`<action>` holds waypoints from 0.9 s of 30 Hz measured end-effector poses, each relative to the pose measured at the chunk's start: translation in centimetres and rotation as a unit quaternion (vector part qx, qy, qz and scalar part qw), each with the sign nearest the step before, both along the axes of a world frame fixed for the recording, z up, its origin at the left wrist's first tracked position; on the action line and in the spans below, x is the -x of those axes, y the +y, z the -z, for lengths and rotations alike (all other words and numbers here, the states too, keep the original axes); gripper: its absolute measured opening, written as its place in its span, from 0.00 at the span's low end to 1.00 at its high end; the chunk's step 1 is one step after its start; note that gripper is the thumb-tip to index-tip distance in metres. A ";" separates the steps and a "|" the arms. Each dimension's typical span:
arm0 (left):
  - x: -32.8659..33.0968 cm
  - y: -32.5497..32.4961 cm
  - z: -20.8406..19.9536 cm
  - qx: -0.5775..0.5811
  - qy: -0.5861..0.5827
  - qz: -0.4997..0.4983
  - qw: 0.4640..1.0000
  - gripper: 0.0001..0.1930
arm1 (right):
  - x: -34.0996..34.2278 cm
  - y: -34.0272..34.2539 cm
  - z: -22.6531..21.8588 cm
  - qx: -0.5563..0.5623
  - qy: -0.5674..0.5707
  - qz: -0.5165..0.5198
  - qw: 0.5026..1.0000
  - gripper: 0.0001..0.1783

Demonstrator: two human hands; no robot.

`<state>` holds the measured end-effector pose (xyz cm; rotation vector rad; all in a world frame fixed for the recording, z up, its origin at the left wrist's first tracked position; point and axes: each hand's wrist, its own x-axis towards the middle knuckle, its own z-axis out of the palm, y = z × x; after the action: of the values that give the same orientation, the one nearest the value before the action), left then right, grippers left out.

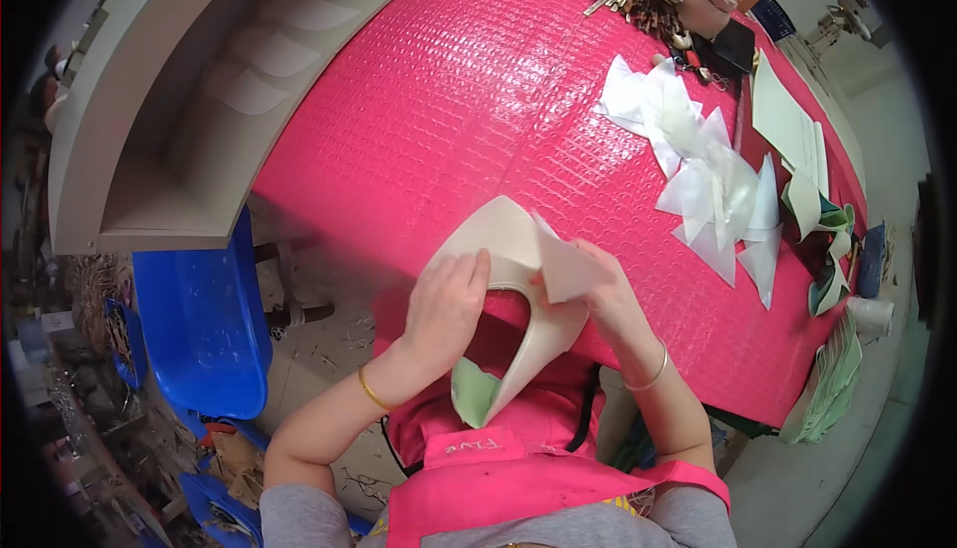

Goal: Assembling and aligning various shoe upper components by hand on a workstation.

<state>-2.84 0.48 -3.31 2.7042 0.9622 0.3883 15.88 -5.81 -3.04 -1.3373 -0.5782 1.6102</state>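
A cream, curved piece that looks like a shoe upper (495,232) is held up over my lap at the table's near edge. Pale green lining (475,392) shows on its lower end. The fingers of my left hand (446,299) are closed on the left side of its bend. My right hand (615,301) grips a stiff, pale, pointed piece (573,267), which stands up against the right side of the upper. Whether these two pieces are joined is hidden, as are some right fingertips.
White, pointed pieces (710,174) lie heaped on the pink table cover (449,80). Tools (653,10) crowd the far right; green-and-white curved pieces (825,379) hang at the right edge. A grey shelf (164,214) holding pale cutouts stands left, above a blue chair (204,334).
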 end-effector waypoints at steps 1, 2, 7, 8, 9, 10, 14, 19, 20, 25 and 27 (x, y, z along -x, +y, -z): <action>0.5 0.4 0.1 0.002 0.002 0.000 1.000 0.19 | 0.0 0.6 0.1 -0.026 -0.070 -0.059 0.995 0.15; 1.1 1.3 -0.2 0.241 -0.076 -0.078 0.964 0.20 | 1.2 1.1 -0.1 -0.015 -0.121 -0.023 0.992 0.13; 2.3 5.1 -0.1 0.676 -0.237 -0.198 0.669 0.22 | 2.4 1.7 2.2 -0.057 -0.365 -0.018 0.929 0.13; 2.2 5.2 -0.2 0.677 -0.238 -0.200 0.667 0.22 | 2.4 1.7 2.0 -0.044 -0.357 -0.005 0.933 0.12; 2.0 5.3 -0.1 0.647 -0.216 -0.175 0.710 0.18 | 2.4 1.7 1.7 -0.030 -0.350 0.010 0.936 0.12; 1.9 5.4 0.0 0.614 -0.193 -0.148 0.751 0.14 | 2.5 1.8 1.4 -0.028 -0.350 0.009 0.936 0.12; 2.3 5.9 0.4 0.611 -0.189 -0.136 0.756 0.08 | 3.0 2.2 0.7 0.018 -0.298 0.026 0.954 0.11; 1.5 5.8 0.1 0.623 -0.206 -0.158 0.738 0.08 | 2.5 2.4 0.6 0.050 -0.227 0.062 0.971 0.13; 1.6 5.9 0.1 0.624 -0.206 -0.158 0.737 0.08 | 2.5 2.5 0.5 0.057 -0.225 0.051 0.971 0.13; 1.7 6.1 -0.4 0.622 -0.153 -0.161 0.751 0.07 | 2.5 2.8 0.4 0.068 -0.222 0.033 0.972 0.13; 1.6 6.0 -0.3 0.613 -0.156 -0.163 0.757 0.07 | 2.6 2.8 0.3 0.075 -0.227 0.033 0.971 0.13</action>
<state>-4.40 6.45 -3.00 1.2350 1.0360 0.1402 13.30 -2.97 -3.37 -1.8390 -0.6827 1.3161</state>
